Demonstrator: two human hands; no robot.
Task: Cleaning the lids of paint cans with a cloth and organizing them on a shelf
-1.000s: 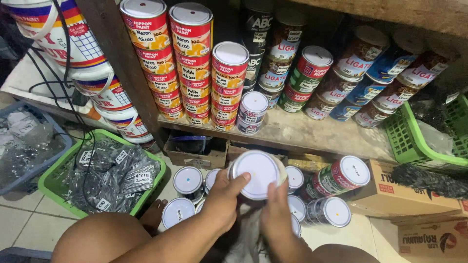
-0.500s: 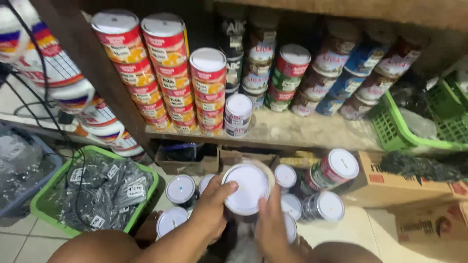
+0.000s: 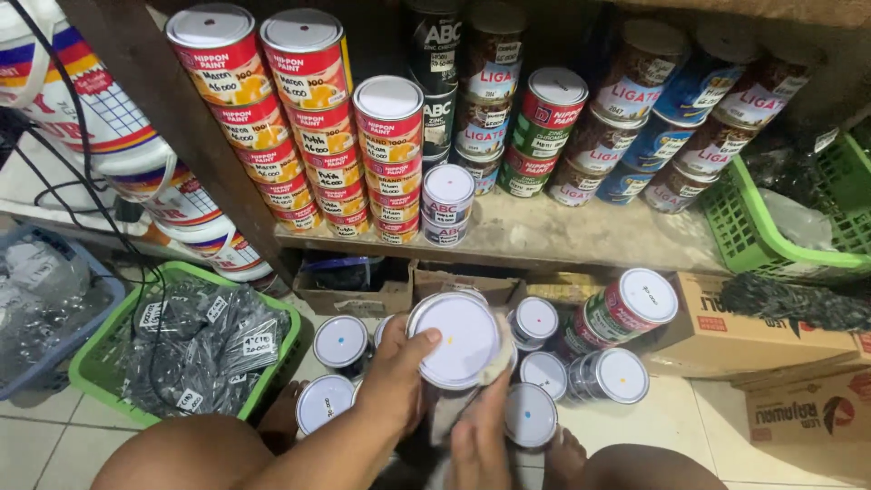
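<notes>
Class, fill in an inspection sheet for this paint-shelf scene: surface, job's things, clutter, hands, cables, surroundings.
Surface: pale tiled floor; wooden shelf above it.
Job's things: white-lidded paint can held up, a cloth against its right side.
Clutter: more white-lidded cans on the floor around the hands; cardboard boxes to the right.
Hands: left hand grips the can, thumb on the lid; right hand is below it at the cloth.
Cables: black cables hang at the left.
Surroundings: stacked cans on the shelf; green basket of black bagged parts; second green basket at the right.
</notes>
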